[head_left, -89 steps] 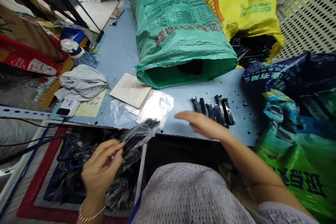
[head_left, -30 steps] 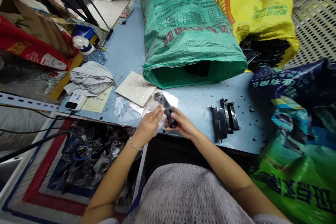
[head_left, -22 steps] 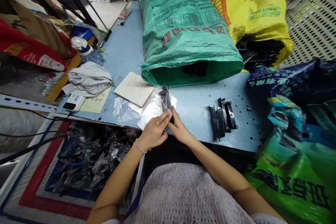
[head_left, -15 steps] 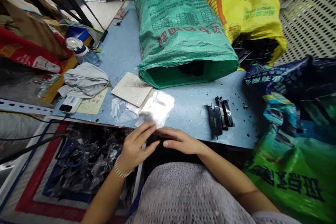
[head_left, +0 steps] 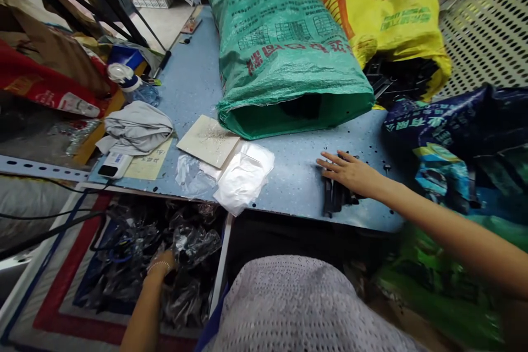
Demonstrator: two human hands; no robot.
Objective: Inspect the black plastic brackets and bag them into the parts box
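My left hand [head_left: 166, 259] is down in the box at the lower left, among dark items in clear plastic bags [head_left: 192, 242]; its fingers are hidden by them. A clear bag bulges up just beside it. On the right part of the table, my right hand [head_left: 355, 174] lies over several black plastic strips [head_left: 335, 198], fingers stretched out and apart. The hand covers the upper ends of the strips. A stack of thin white plastic bags [head_left: 246, 176] lies near the table's front edge, by a beige square tile [head_left: 208, 141].
A green woven sack [head_left: 289, 66] lies on the table [head_left: 295, 159], its mouth facing me. Behind it on the right is a yellow sack [head_left: 400, 16] with black parts. Grey cloth [head_left: 138, 126], a white device [head_left: 116, 165] and a bottle [head_left: 142, 91] are on the left.
My hands have parted from the table's front edge. The left went down into the box of bagged items, and the right moved across onto the black strips.
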